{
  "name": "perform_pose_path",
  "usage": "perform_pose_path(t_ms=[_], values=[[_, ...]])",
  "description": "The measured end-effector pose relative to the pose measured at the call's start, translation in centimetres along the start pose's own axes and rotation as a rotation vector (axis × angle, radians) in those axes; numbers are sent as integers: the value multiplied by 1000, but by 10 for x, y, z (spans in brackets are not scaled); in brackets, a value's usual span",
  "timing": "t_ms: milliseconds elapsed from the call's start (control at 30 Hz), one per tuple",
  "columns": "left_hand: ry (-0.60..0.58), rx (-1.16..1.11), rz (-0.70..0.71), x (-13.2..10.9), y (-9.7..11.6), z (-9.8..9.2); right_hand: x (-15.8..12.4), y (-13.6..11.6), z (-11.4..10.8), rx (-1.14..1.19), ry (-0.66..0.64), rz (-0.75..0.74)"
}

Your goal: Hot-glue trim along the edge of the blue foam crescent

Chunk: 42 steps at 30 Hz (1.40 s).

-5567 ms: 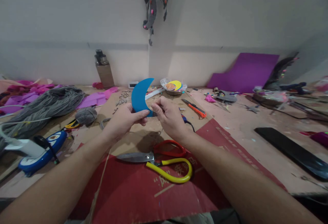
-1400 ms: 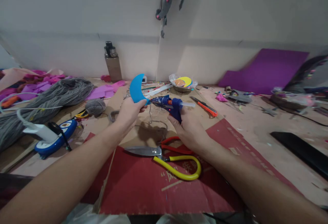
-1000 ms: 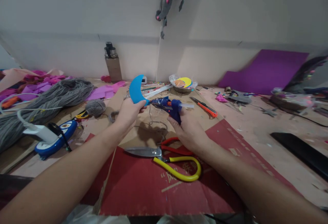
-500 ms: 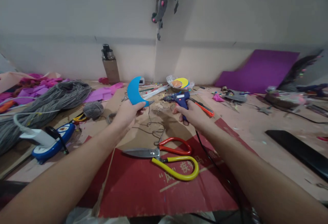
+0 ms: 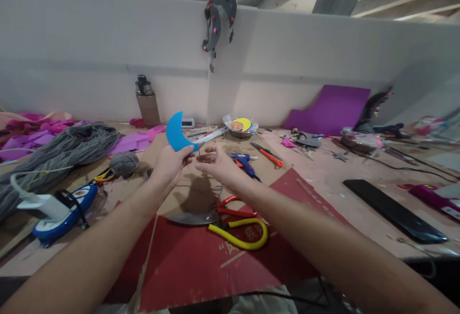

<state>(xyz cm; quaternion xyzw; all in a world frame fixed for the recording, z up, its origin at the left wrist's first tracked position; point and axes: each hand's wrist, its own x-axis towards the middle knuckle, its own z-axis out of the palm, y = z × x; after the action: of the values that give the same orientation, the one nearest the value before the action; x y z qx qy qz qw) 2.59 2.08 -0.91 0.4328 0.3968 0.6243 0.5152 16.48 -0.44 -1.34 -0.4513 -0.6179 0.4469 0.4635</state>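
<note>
My left hand (image 5: pixel 169 164) pinches the lower tip of a blue crescent-shaped foam piece (image 5: pixel 175 132) and holds it up over the cardboard. My right hand (image 5: pixel 215 164) is just to its right, fingers loosely spread toward the crescent's tip, holding nothing. A blue glue gun (image 5: pixel 244 161) lies on the table just beyond my right hand. Large scissors with red and yellow handles (image 5: pixel 230 220) lie on the red cardboard (image 5: pixel 201 266) below my arms.
Grey yarn (image 5: pixel 61 148) and pink paper scraps (image 5: pixel 32 132) fill the left. A bottle (image 5: pixel 146 100) stands at the back wall. An orange utility knife (image 5: pixel 269 155), a bowl of foam shapes (image 5: pixel 240 125), a purple sheet (image 5: pixel 328 108) and a black strip (image 5: pixel 391 208) lie to the right.
My right hand has set the glue gun down on the table and come back, open, beside the crescent. My left hand still holds the crescent.
</note>
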Motion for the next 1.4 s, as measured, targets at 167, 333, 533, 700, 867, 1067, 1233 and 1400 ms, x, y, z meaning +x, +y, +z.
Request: perform_pose_path(t_ms=[167,333,533,700,867,1067,1233,1400], values=[[71,4,37,4,-1,-3,9,11,14,-157,99,-60],[98,37,38,9,-7,-8,8,13,-2,-543,216,-440],[76,68,1,6,-8,-6,9,14,-10,-660,182,-728],[41,212,44,2,-13,-4,10,14,-17,-758,165,-799],[-15,489,165,-2,-16,-6,10,9,-23,-747,174,-812],[-71,625,179,-9,-9,-2,12,5,-29,-671,203,-764],[-117,600,136,-8,-9,-1,14,3,-32,-556,191,-667],[-176,537,115,-7,-7,0,15,1,-36,-378,112,-447]])
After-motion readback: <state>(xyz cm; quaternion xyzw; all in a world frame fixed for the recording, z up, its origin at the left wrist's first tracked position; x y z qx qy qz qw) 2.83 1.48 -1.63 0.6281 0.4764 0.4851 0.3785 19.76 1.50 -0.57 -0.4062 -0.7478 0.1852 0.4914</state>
